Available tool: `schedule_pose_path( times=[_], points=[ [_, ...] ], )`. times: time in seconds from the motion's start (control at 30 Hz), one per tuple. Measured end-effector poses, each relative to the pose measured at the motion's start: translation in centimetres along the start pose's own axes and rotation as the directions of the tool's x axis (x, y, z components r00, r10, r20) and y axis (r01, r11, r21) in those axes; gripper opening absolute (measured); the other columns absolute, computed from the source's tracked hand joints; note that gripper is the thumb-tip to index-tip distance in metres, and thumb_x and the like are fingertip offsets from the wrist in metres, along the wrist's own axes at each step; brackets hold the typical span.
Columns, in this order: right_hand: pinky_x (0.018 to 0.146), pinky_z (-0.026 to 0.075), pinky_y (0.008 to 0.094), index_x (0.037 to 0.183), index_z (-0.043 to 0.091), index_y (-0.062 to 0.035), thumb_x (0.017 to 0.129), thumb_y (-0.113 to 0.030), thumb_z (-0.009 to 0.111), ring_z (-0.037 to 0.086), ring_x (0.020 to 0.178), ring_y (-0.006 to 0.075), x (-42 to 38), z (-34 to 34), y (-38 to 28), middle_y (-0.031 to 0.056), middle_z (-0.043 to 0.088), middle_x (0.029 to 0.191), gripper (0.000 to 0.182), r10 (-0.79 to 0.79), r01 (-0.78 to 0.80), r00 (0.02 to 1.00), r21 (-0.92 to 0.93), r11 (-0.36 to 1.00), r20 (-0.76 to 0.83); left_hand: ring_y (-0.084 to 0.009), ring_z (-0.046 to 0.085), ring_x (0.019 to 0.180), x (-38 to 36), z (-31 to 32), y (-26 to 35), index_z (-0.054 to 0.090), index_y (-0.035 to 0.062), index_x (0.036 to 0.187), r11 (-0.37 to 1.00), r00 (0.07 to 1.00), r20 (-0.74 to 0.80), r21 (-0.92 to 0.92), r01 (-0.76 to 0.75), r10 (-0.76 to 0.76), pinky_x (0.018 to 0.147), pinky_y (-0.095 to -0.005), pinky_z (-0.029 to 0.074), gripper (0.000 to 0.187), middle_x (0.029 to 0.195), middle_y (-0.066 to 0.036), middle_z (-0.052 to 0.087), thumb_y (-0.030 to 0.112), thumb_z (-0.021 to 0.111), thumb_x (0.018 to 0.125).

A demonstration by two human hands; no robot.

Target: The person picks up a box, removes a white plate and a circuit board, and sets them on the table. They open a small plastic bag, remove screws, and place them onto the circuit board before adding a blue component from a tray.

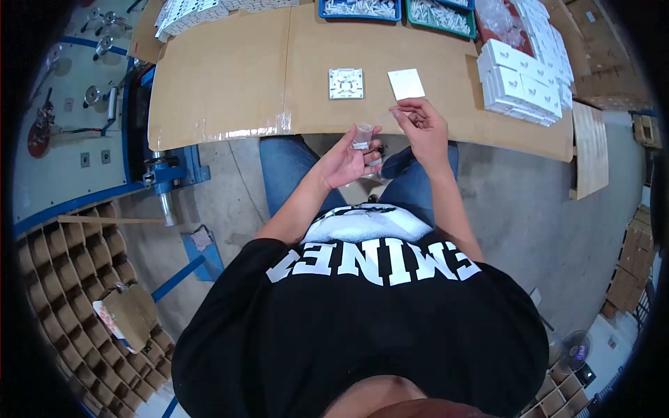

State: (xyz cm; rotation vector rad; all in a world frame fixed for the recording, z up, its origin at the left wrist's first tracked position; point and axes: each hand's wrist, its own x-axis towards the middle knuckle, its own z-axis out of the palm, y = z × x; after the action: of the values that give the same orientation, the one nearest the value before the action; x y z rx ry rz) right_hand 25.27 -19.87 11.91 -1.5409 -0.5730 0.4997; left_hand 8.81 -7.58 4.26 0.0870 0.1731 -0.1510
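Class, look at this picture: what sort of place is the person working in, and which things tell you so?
Probably a small factory assembly station. A cardboard-covered bench carries stacked white boxes and blue and green trays of small white parts, and the left hand holds a small clear bag.

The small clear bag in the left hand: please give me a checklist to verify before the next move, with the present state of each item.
1. Left hand holds the bag: ok, pinched upright.
2. Bag mouth open: cannot tell.
3. Right hand holds a small part: cannot tell, fingers curled.
4. Right hand close to the bag: ok, just beside it, apart.
5. Square base and white plate within reach on the cardboard: ok, lying flat and apart.
6. Blue tray stocked: ok.
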Motion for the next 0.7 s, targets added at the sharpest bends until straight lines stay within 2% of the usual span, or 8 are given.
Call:
schedule_pose_path(
  times=[0.03,0.1,0.2,0.3,0.4,0.5,0.67,0.7],
  points=[
    [0.072,0.050,0.0196,0.110,0.066,0.0022,0.092,-0.001,0.071,0.064,0.085,0.0060,-0.5,0.3,-0.2,0.0032,0.071,0.095,0.019,0.023,-0.012,0.995,-0.116,0.993,0.094,-0.0190,0.063,0.104,-0.8,0.1,-0.5,0.048,0.0161,0.147,1.000,1.000,0.008,-0.002,-0.004,0.004,0.096,-0.0448,0.051,0.059,0.116,-0.003,0.065,0.056,0.045,0.103],
    [0.071,0.050,0.0198,0.108,0.066,0.0021,0.091,-0.002,0.073,0.064,0.084,0.0056,-0.7,0.9,-0.4,0.0034,0.071,0.094,0.019,0.027,-0.009,0.987,-0.116,0.993,0.157,-0.0197,0.063,0.106,-1.9,0.2,-1.0,0.047,0.0164,0.147,1.000,1.000,-0.018,-0.012,0.002,-0.002,0.097,-0.0457,0.051,0.060,0.117,-0.004,0.065,0.056,0.045,0.103],
    [0.066,0.047,0.0198,0.102,0.070,0.0010,0.090,-0.004,0.073,0.061,0.077,0.0037,-1.3,2.1,-2.0,0.0010,0.069,0.087,0.014,0.087,-0.050,0.924,-0.110,0.993,0.372,-0.0201,0.063,0.107,-3.2,0.6,-1.3,0.048,0.0170,0.147,1.000,1.000,0.003,-0.006,-0.021,0.021,0.098,-0.0465,0.050,0.058,0.118,-0.004,0.065,0.055,0.046,0.103],
    [0.065,0.046,0.0198,0.101,0.071,0.0003,0.090,-0.005,0.072,0.058,0.074,0.0029,-1.1,2.6,-2.2,-0.0010,0.068,0.083,0.012,0.104,-0.013,0.885,-0.198,0.980,0.454,-0.0205,0.063,0.107,-3.8,0.6,-1.1,0.055,0.0184,0.138,0.999,0.999,0.015,-0.002,-0.046,0.046,0.098,-0.0488,0.050,0.052,0.118,-0.004,0.065,0.055,0.050,0.101],
    [0.063,0.044,0.0202,0.100,0.071,0.0006,0.089,-0.005,0.072,0.055,0.071,0.0025,-1.0,2.9,-2.3,-0.0022,0.067,0.080,0.012,0.124,-0.038,0.853,-0.176,0.984,0.507,-0.0206,0.063,0.108,-4.1,0.6,-1.3,0.060,0.0189,0.131,0.999,0.999,0.011,-0.008,-0.047,0.047,0.097,-0.0490,0.050,0.047,0.117,-0.004,0.065,0.055,0.052,0.101],
    [0.062,0.043,0.0214,0.098,0.071,-0.0001,0.089,-0.006,0.073,0.053,0.069,0.0030,-1.1,3.1,-2.8,-0.0017,0.066,0.079,0.011,0.141,-0.049,0.822,-0.177,0.983,0.552,-0.0206,0.060,0.111,-4.1,0.2,-1.4,0.060,0.0215,0.127,0.999,0.999,0.008,0.018,-0.032,0.032,0.101,-0.0504,0.046,0.046,0.118,-0.002,0.063,0.057,0.049,0.101],
    [0.060,0.041,0.0245,0.095,0.072,-0.0039,0.087,-0.009,0.075,0.051,0.067,0.0055,-1.4,2.9,-3.9,-0.0007,0.065,0.079,0.010,0.183,-0.077,0.786,-0.200,0.977,0.590,-0.0189,0.061,0.110,-4.1,0.9,-1.4,0.063,0.0220,0.121,1.000,1.000,0.003,0.025,-0.016,0.016,0.102,-0.0515,0.045,0.041,0.114,-0.001,0.066,0.056,0.052,0.101],
    [0.060,0.041,0.0251,0.094,0.072,-0.0047,0.086,-0.009,0.075,0.051,0.068,0.0067,-1.4,2.9,-4.0,-0.0005,0.064,0.080,0.010,0.135,-0.015,0.796,-0.204,0.979,0.589,-0.0178,0.062,0.110,-4.1,1.0,-1.4,0.064,0.0221,0.119,0.999,1.000,0.017,0.031,-0.022,0.022,0.101,-0.0515,0.045,0.039,0.113,0.000,0.068,0.055,0.052,0.101]
  ],
)
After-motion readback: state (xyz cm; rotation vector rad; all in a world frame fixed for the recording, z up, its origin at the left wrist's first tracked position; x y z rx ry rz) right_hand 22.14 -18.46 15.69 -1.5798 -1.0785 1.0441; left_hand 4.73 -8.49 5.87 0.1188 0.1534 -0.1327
